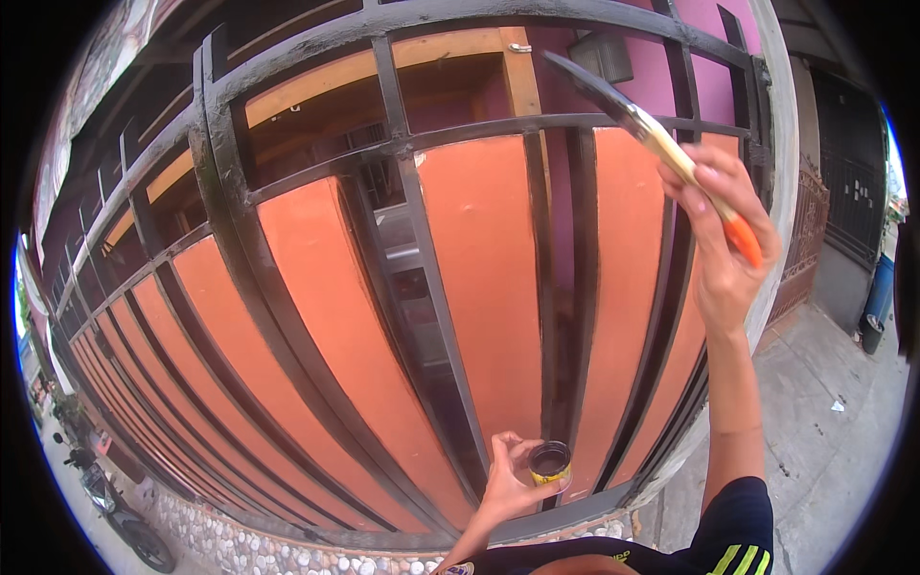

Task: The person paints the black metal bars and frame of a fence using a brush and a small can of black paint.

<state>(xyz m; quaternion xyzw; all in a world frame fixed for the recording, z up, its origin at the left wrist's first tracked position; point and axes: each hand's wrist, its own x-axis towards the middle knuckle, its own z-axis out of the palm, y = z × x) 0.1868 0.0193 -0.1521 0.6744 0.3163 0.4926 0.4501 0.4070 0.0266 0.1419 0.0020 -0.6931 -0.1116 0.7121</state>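
Note:
A paintbrush (661,146) with a pale wooden handle, an orange end and dark bristles is gripped in my right hand (725,235), raised at the upper right. Its bristle tip points up and left, near the upper rails of the metal gate (450,126). Whether the bristles touch a bar cannot be made out. Low in front of the gate, my left hand (510,481) is wrapped round a small paint can (550,462) with a yellow label. Its top is uncovered, with dark paint inside and on the rim. Black bars frame orange panels (479,287) on the gate.
A pebbled stone base (259,541) runs below the gate. Behind the bars are a purple wall (709,72), a wooden frame (519,72) and a grey lamp-like fixture (602,57). A motorcycle (115,508) stands at lower left. Concrete pavement (815,422) and a blue barrel (879,287) lie right.

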